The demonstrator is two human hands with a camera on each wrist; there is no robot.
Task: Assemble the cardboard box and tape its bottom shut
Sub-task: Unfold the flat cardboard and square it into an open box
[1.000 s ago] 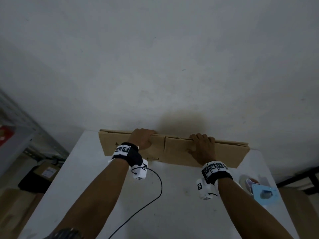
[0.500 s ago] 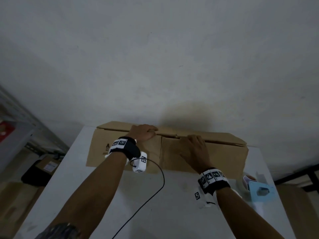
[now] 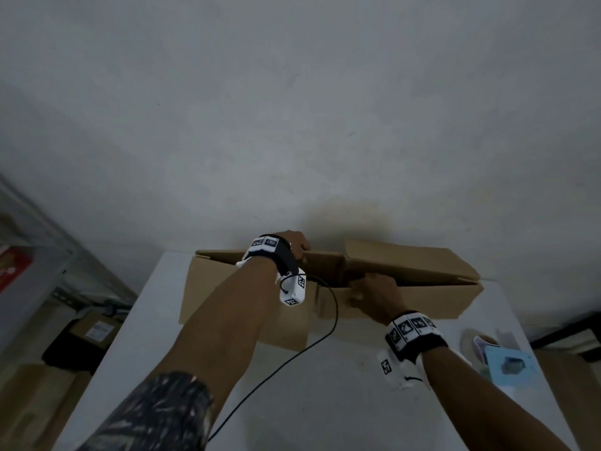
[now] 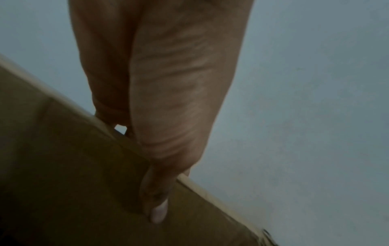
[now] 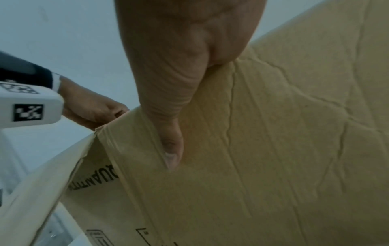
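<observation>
A brown cardboard box (image 3: 406, 301) lies at the far edge of the white table (image 3: 325, 402), partly spread open with a dark gap between its two long panels. My left hand (image 3: 299, 245) grips the top edge of the far panel; in the left wrist view its thumb (image 4: 157, 211) presses on the cardboard (image 4: 73, 166) and the fingers are hidden behind it. My right hand (image 3: 367, 289) grips the edge of the near panel, with the thumb (image 5: 172, 149) flat on the printed outer face (image 5: 273, 149). A light blue tape dispenser (image 3: 505, 364) lies on the table to the right.
A black cable (image 3: 312, 346) runs from my left wrist across the table. A plain wall (image 3: 292, 125) stands right behind the box. Left of the table are a metal shelf (image 3: 39, 255) and a cardboard carton (image 3: 94, 330) on the floor.
The box was flat against the wall; its panels have come apart and a gap has opened. My left hand moved up and back with the far panel, and my right hand drew the near panel toward me.
</observation>
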